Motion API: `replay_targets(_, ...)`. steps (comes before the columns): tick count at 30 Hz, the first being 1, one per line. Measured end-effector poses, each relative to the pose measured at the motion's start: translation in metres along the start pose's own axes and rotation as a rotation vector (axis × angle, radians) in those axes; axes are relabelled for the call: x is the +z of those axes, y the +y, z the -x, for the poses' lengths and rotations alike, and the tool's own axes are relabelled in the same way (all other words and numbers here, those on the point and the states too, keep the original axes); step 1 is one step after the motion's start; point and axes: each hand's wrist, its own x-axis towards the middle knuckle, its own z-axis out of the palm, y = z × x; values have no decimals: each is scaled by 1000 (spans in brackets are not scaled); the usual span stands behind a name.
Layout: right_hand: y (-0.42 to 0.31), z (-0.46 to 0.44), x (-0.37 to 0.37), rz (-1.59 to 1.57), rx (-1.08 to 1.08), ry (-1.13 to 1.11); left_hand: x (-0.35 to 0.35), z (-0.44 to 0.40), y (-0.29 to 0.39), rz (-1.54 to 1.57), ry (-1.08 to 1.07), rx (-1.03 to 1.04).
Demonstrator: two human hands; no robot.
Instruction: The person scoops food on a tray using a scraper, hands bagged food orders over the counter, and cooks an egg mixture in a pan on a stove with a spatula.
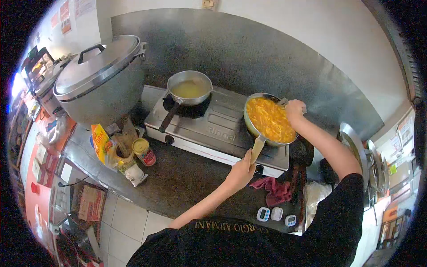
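Note:
A pan (248, 126) of orange-yellow food with pale strands (268, 116) is over the right side of a two-burner gas stove (222, 116). My left hand (242, 170) is wrapped round its light-coloured handle (257, 149). At the pan's far right rim is my right hand (295, 110), fingers closed by a small greyish piece that I cannot make out, perhaps part of the rim or a cloth. On the left burner stands a saucepan (210, 84) with yellowish liquid, its dark handle (170, 116) pointing toward the front.
A large lidded pot (104, 84) stands left of the stove. Packets (101, 143) and a can (144, 152) are on the counter. A dark red cloth (275, 190) and small timers (263, 214) lie at the front right. Metal lids (353, 142) stand at the right.

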Motion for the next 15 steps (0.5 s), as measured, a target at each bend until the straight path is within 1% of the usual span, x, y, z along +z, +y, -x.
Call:
replay_targets(1, 0, 6, -6, 150, -56, -109, 1, 0, 0, 6, 11, 11)
replay_targets(5, 9, -2, 8, 54, -65, -181, 3, 2, 1, 35, 26, 23)
replay_targets(7, 20, -4, 4, 104, -152, -283, 8, 1, -2, 33, 96, 69)
replay_targets(8, 25, -1, 1, 103, -147, -284, 9, 2, -2, 33, 93, 73)
replay_targets(10, 38, 6, -6, 153, -344, -184, 9, 1, -1, 43, 103, 96)
replay_targets(11, 44, 8, -14, 148, -335, -188, 8, 0, -1, 41, 96, 103)
replay_targets(13, 52, 8, -35, 137, -427, -310, 6, 0, -1, 46, 69, 102)
replay_targets(14, 55, 6, -45, 130, -420, -312, 5, 0, 0, 41, 62, 108)
replay_targets(15, 57, 4, -54, 95, -423, -483, 4, 0, 1, 41, 36, 79)
